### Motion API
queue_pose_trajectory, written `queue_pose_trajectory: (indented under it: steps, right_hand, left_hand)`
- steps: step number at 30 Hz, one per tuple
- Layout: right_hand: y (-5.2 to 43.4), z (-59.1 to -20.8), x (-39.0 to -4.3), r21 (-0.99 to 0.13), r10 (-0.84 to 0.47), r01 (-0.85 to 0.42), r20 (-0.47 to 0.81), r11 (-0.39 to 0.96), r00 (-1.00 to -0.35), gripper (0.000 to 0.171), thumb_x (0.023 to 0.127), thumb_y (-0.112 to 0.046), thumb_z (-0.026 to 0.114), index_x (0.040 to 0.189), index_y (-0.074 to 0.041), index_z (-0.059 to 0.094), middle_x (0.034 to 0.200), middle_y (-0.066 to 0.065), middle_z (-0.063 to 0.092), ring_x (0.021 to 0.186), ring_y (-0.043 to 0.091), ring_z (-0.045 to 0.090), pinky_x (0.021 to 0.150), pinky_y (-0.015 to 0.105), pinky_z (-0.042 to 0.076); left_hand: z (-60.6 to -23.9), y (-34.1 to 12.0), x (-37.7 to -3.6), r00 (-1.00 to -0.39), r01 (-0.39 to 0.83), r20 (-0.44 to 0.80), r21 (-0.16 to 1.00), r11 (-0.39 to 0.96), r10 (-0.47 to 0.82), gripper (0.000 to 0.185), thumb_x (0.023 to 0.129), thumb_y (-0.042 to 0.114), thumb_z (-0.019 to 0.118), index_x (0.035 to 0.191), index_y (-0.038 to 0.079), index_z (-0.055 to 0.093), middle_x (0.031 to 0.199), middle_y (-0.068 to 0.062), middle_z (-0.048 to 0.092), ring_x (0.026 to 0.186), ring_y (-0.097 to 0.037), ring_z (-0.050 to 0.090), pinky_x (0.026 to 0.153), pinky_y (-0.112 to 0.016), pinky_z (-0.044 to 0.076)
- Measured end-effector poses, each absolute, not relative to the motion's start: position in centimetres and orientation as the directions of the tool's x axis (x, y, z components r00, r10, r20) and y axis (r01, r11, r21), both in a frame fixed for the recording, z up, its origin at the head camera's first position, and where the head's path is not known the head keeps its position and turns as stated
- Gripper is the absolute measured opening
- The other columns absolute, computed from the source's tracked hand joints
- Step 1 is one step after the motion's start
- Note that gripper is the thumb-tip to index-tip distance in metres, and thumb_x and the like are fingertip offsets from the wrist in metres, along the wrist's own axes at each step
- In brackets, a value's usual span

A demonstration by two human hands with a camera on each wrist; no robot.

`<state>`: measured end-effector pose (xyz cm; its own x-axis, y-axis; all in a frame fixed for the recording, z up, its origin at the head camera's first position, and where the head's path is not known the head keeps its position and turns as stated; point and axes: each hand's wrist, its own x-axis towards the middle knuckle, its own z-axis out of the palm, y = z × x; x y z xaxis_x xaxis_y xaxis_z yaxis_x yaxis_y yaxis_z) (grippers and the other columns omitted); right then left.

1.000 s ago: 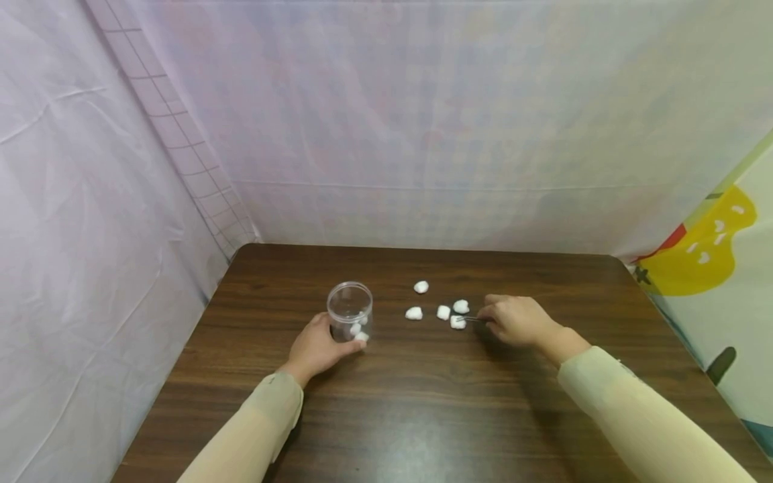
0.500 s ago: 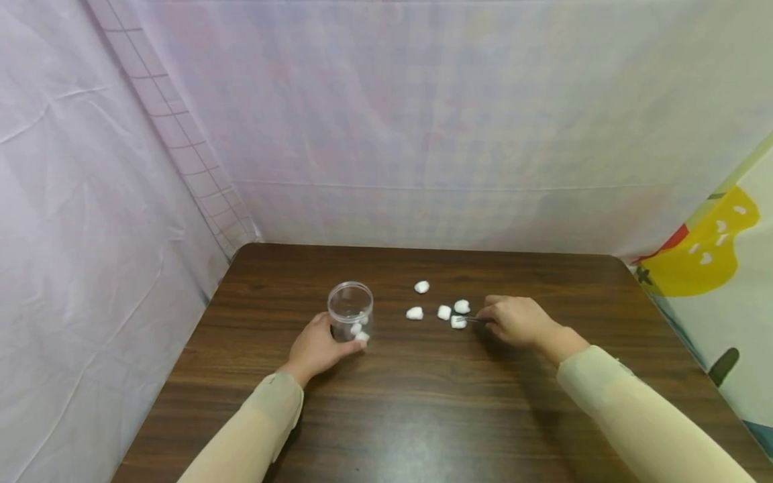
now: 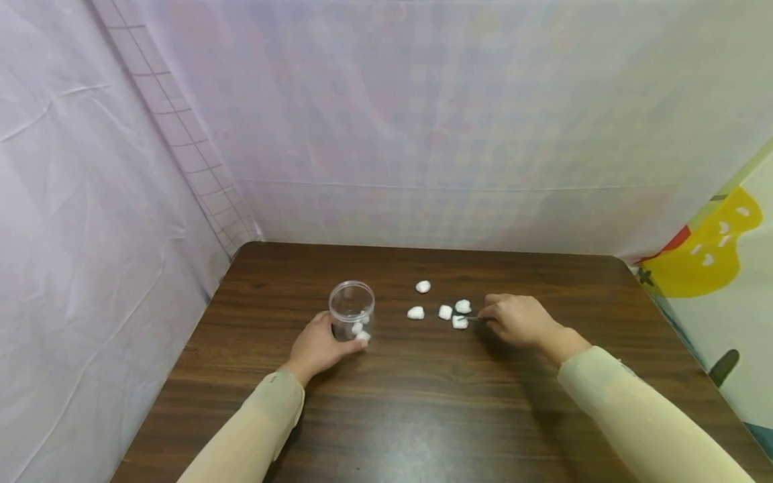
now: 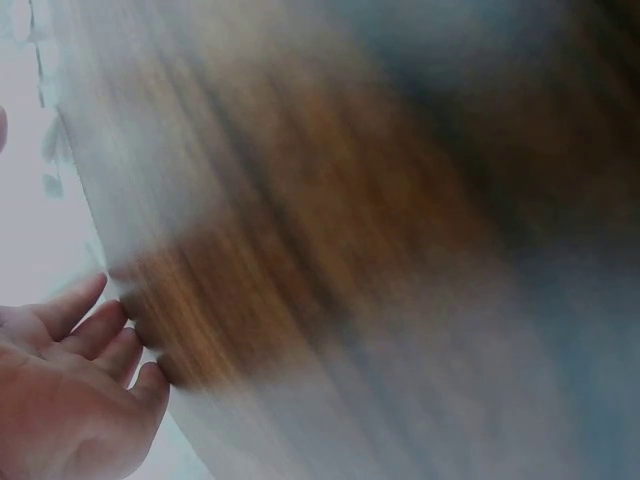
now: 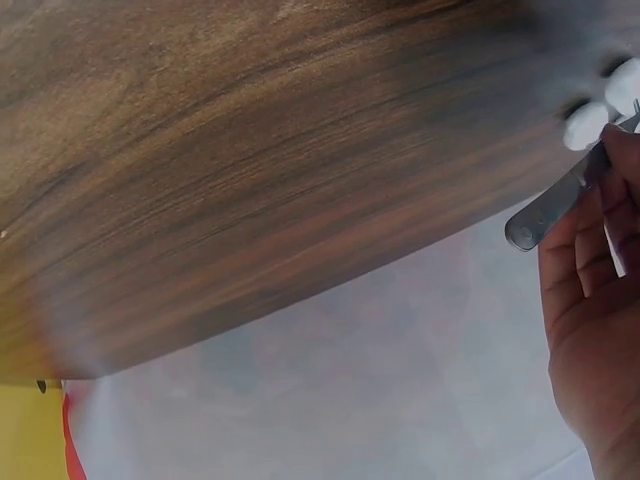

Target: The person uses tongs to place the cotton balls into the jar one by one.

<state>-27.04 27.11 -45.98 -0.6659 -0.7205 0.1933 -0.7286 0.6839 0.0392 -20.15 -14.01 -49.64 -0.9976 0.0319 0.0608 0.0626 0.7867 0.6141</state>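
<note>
My left hand [image 3: 320,345] holds a clear, lidless jar [image 3: 351,302] upright on the table, thumb across its near side and fingers on its left. Several white cotton balls lie inside the jar, low down. In the left wrist view the fingers of the left hand [image 4: 75,390] show, but the jar is hard to make out. My right hand [image 3: 513,318] pinches metal tweezers [image 5: 550,212], their rounded end sticking out behind the fingers in the right wrist view. In the head view the tweezers' tips overlap the nearest cotton ball [image 3: 460,323].
Loose cotton balls lie between the hands: one at the back [image 3: 423,286], one at left [image 3: 415,312], a square one [image 3: 445,312], and one beside the tips [image 3: 463,306]. The dark wooden table [image 3: 386,402] ends at a pale curtain [image 3: 423,134] behind and on the left.
The head view shifts very slightly. Both hands, the jar and the cotton balls keep their places, and the tweezers' tips stay at the same cotton ball.
</note>
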Motion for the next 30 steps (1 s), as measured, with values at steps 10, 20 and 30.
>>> queue_pose_trajectory:
  steps: [10,20,30]
  right_hand:
    - [27.2,-45.5,-26.7,0.038,-0.725,-0.735,0.207,0.677,-0.657,0.018,0.08,-0.008,0.075,0.097,-0.013,0.078,0.084,-0.006,0.055,0.064,0.008,0.051,0.053,0.033,0.047]
    - [27.1,-44.5,-26.2,0.049,-0.729,-0.74,0.227,0.671,-0.646,0.018,0.081,-0.009,0.075,0.098,-0.012,0.078,0.085,-0.006,0.055,0.065,0.008,0.052,0.054,0.033,0.049]
    - [26.8,-43.5,-26.0,0.034,-0.729,-0.745,0.243,0.666,-0.64,0.018,0.081,-0.01,0.075,0.098,-0.013,0.078,0.082,-0.009,0.052,0.063,0.007,0.049,0.052,0.031,0.046]
  left_hand:
    - [-49.5,-13.9,-20.1,-0.997,0.069,0.065,0.606,0.793,0.037,0.08,0.073,0.059,0.082,0.132,0.008,0.061,0.134,-0.013,0.059,0.122,-0.031,0.055,0.099,-0.05,0.045]
    - [-49.2,-14.1,-19.9,-0.997,0.067,0.064,0.612,0.788,0.035,0.081,0.073,0.059,0.082,0.132,0.008,0.061,0.134,-0.013,0.059,0.122,-0.031,0.055,0.099,-0.051,0.045]
    - [-49.4,-13.9,-20.1,-0.998,0.065,0.053,0.607,0.792,0.041,0.082,0.074,0.06,0.08,0.135,0.01,0.059,0.138,-0.012,0.056,0.125,-0.032,0.053,0.1,-0.052,0.044]
